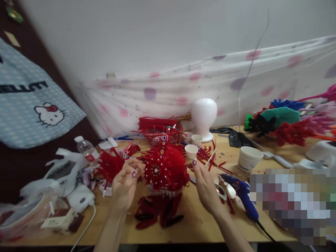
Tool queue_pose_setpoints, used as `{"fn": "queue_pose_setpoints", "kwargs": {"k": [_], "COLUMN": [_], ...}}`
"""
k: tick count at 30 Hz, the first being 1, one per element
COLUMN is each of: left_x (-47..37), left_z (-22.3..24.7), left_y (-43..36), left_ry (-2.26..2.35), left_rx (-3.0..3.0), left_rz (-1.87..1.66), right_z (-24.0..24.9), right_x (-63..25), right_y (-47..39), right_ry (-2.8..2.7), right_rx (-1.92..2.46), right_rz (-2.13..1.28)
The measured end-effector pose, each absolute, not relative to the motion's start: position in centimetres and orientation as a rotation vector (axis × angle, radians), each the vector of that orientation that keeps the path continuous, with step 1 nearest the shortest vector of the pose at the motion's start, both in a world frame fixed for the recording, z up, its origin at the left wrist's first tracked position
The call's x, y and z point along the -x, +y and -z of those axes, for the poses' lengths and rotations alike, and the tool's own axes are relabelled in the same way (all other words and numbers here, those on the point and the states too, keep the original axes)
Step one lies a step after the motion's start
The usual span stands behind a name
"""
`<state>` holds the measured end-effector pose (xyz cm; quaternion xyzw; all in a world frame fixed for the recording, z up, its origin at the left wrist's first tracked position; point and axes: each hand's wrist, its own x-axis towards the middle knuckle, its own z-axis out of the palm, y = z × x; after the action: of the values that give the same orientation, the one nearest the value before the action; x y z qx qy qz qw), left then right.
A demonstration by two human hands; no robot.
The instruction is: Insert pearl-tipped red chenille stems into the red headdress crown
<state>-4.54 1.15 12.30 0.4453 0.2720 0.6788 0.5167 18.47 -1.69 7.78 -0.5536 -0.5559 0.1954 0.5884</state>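
A red headdress (174, 164), trimmed with white pearls, a round beaded flower and a tall jewelled piece, stands upright on the table in front of me. My left hand (127, 183) is at its left edge, thumb and fingers closed in a pinch; what they hold, if anything, is too small to make out. On the other side, my right hand (204, 185) has its thumb and forefinger closed on the headdress's right edge. Below the headdress lie flat red fuzzy pieces (147, 211) with black ovals on them.
A blue glue gun (244, 196) lies to the right with its cord trailing off the front edge. Around are a paper cup (191, 151), a larger white tub (249, 159), a white foam head (204, 117), a red basket (162, 138), a plastic bottle (86, 150) and a white adapter (81, 200).
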Motion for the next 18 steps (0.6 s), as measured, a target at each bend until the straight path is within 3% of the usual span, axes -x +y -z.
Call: {"fn": "queue_pose_setpoints", "kwargs": {"k": [7,18], "left_x": [6.1,10.5], "left_z": [-9.8,-10.2], "left_y": [-1.4,-5.3], "left_ry": [0.667,0.645], "left_rx": [-1.043,-0.785], "left_rz": [-1.709,-1.646], "right_z": [-6.6,-7.3], "right_x": [-19.0,-17.0], "right_y": [-4.5,-4.3], "right_ry": [-1.290,-1.430], "right_rx": [1.316,1.328], "right_rz": [-0.525,-0.482]}}
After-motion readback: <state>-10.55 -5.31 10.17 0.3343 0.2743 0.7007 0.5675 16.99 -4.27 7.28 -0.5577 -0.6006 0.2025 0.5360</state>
